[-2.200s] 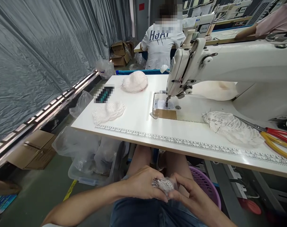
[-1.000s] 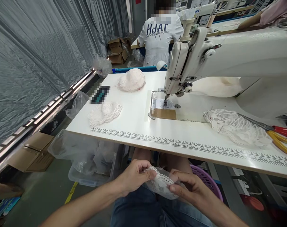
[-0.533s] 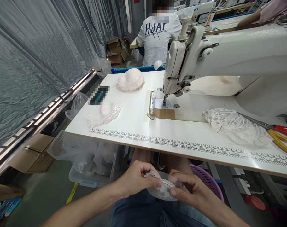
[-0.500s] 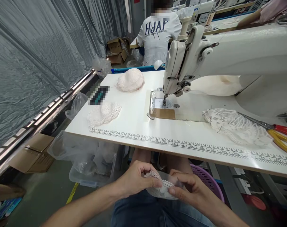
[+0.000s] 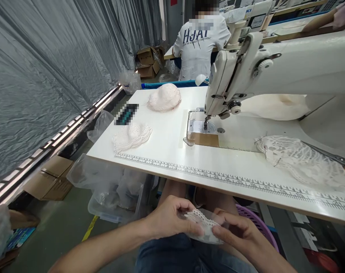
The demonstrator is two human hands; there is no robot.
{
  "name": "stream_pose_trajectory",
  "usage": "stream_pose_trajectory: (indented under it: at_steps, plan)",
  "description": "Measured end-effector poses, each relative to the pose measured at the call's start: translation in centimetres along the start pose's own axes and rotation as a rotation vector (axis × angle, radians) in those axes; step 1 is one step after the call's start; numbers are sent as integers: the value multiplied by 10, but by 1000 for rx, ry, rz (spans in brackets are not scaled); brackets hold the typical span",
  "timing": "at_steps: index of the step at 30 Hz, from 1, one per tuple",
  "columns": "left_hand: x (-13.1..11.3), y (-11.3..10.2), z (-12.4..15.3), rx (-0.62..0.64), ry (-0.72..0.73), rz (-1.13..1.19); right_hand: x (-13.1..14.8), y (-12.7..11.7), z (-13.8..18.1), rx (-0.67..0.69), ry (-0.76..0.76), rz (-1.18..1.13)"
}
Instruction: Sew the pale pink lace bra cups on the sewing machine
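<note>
Over my lap, below the table's front edge, I hold a small piece of white lace fabric (image 5: 204,226) with a scalloped edge and a sheer part. My left hand (image 5: 175,218) pinches its left side between thumb and fingers. On its right side, my right hand (image 5: 236,227) grips it the same way. Above the hands stands a white sewing machine (image 5: 232,79), its presser foot over the metal needle plate. White lace pieces lie on the table, one scalloped piece (image 5: 132,136) at the left and a larger one (image 5: 300,159) at the right.
A pale pink moulded cup (image 5: 164,98) sits on the white table (image 5: 167,140), which has a printed ruler along its front. Scissors (image 5: 328,152) lie by the right lace. Below are a purple basket (image 5: 257,223) and plastic bags (image 5: 110,189). A person (image 5: 199,41) sits beyond.
The view has turned slightly right, so the table and machine appear shifted. My fingers have shifted a little on the lace, and more of its scalloped edge shows between them.
</note>
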State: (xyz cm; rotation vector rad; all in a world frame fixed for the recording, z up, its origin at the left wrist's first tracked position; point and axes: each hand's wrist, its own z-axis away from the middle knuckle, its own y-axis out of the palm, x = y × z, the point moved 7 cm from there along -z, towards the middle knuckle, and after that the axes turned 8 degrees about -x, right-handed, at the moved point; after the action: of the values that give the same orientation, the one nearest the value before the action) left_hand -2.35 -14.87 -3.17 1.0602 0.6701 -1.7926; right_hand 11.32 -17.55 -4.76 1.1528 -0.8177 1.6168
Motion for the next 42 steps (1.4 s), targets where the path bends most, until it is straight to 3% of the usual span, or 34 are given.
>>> stream_pose_trajectory:
  at_steps: [9, 18, 24, 30, 35, 42]
  plan:
    - [-1, 1, 0, -48, 54, -62, -5, -10, 5, -134, -10, -16]
    - [-4, 2, 1, -69, 52, -3, -11, -9, 5, -101, -27, -113]
    - [4, 6, -1, 18, -33, 118, -18, -8, 6, -41, -4, -137]
    - [-7, 9, 1, 35, 46, -128, -13, 2, 4, 67, -28, 10]
    - [-9, 8, 2, 11, 109, -204, -5, 5, -1, 11, -46, 204]
    - [-10, 5, 3, 3, 216, -297, -6, 4, 2, -6, -108, 267]
